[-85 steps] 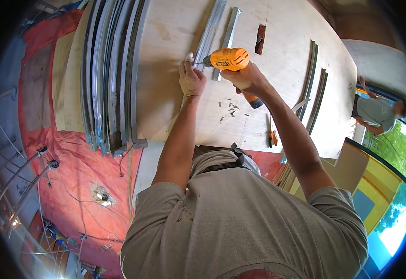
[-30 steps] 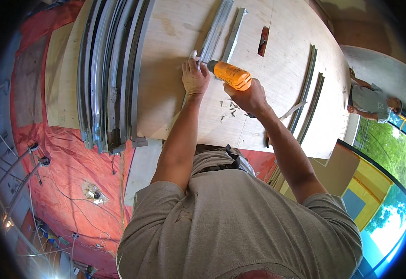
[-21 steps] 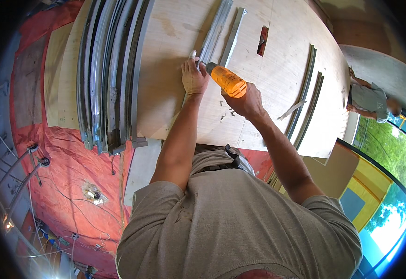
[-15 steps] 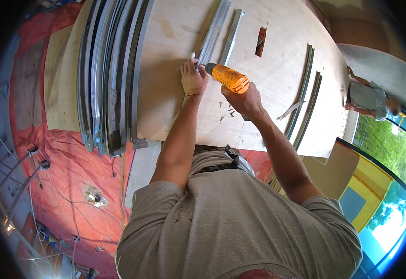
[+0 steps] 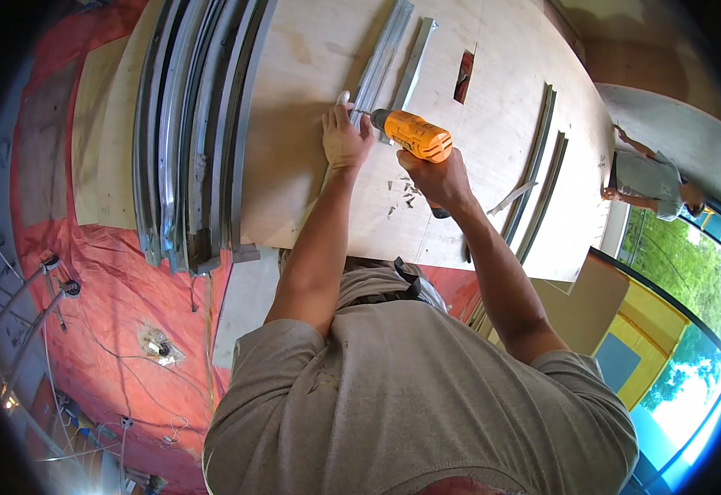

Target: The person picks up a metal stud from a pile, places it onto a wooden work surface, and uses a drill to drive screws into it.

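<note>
My right hand (image 5: 444,178) is closed round the grip of an orange cordless drill (image 5: 416,135). Its dark chuck points left, and a thin bit reaches toward my left hand (image 5: 346,143). The fingers of that hand are bent around the near end of a silver metal channel (image 5: 387,54), the thumb along its side; one fingertip has a white covering. Just right of it lies a second, narrower metal channel (image 5: 416,66). Several small screws (image 5: 401,195) are scattered on the plywood sheet (image 5: 311,58) below the drill.
Many long metal channels (image 5: 199,124) are stacked at the left. Two more strips (image 5: 535,165) and a pale flat piece (image 5: 512,198) lie at the right. The plywood has a slot (image 5: 463,76). Another person (image 5: 647,177) stands at the far right. Red sheeting (image 5: 121,305) and cables cover the left floor.
The drill and my right hand have shifted slightly right, away from my left hand, and more of the bit shows. My left hand keeps its place on the channel.
</note>
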The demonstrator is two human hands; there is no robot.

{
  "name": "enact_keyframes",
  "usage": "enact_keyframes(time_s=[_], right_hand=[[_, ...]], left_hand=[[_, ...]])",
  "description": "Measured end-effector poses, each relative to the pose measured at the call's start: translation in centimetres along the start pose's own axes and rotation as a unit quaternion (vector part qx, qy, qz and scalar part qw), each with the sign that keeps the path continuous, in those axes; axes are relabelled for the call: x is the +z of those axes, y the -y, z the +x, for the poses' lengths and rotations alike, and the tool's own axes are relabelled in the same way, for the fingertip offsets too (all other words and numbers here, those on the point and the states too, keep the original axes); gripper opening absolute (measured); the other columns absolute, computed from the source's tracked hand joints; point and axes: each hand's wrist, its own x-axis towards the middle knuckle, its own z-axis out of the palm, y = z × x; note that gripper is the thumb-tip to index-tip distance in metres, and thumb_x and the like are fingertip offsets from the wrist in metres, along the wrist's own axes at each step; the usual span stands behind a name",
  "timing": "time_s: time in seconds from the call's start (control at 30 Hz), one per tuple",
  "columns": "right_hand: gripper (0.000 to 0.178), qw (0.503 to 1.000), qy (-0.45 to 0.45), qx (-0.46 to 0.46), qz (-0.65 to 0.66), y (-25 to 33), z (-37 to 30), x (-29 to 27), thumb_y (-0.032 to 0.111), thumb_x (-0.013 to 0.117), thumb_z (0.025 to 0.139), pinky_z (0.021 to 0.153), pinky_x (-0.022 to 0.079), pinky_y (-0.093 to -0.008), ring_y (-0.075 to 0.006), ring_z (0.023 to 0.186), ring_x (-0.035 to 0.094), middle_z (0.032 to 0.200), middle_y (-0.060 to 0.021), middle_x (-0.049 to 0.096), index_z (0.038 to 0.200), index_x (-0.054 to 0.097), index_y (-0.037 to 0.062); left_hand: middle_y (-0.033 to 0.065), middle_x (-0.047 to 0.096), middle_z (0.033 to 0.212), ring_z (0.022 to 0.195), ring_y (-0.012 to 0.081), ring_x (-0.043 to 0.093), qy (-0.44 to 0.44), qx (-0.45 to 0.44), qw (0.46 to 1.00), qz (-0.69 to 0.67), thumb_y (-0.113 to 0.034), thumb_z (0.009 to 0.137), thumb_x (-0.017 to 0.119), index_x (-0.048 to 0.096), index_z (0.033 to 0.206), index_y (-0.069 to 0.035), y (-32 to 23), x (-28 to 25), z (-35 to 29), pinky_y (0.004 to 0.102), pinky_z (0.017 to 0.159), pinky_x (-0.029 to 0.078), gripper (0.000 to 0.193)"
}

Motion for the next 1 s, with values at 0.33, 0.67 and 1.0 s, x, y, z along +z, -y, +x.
enact_keyframes(time_s=[0.33,0.67,1.0], right_hand=[[0.039,1.000,0.004,-0.004,-0.001,0.1,-0.1,0.3,0.037,0.069,0.093,0.078,0.062,-0.0483,-0.0393,0.086,0.078,0.092,-0.0189,0.080,0.115,0.075,0.0063],[0.039,0.999,-0.003,-0.019,0.028,-0.8,-0.1,0.7,0.036,0.068,0.094,0.077,0.063,-0.0479,-0.0401,0.084,0.077,0.092,-0.0196,0.079,0.117,0.074,0.0061],[0.031,0.994,0.043,0.015,0.099,0.0,1.0,-0.5,0.028,0.067,0.093,0.067,0.063,-0.0406,-0.0247,0.066,0.075,0.078,-0.0101,0.076,0.112,0.074,0.0046]], left_hand=[[0.0096,0.070,0.114,0.105,0.0368,0.065,0.011,-0.006,1.000,-0.006,-0.011,0.085,0.079,0.057,0.144,-0.005,0.1,0.0,-0.1,0.0502,0.093,0.052,0.064],[0.0104,0.070,0.115,0.105,0.0383,0.065,0.010,-0.005,1.000,-0.009,-0.012,0.087,0.080,0.056,0.145,-0.005,0.1,0.1,-0.2,0.0514,0.092,0.052,0.063],[0.0123,0.069,0.113,0.102,0.0388,0.063,0.009,-0.006,1.000,-0.012,-0.016,0.088,0.080,0.056,0.145,-0.001,0.2,0.2,-0.3,0.0515,0.093,0.051,0.064]])
